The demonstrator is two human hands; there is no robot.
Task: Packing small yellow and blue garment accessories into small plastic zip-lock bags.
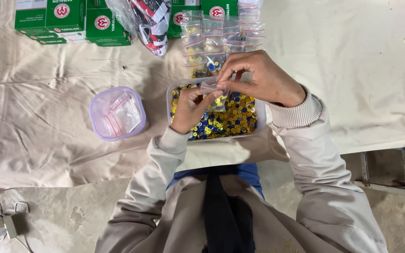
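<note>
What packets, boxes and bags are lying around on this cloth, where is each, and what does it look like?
Green boxes: far left edge, flat cartons, green with white and a round red mark.
Filled zip bags: far centre, clear, red-striped tops, overlapping.
Clear sack: beside the boxes, red, black and white contents.
Empty zip bags: inside the lilac tub, left.
Small zip bag: between left hand and right hand, above the tub of yellow and blue discs.

green boxes (pixel 57 21) cut off by the top edge
</note>
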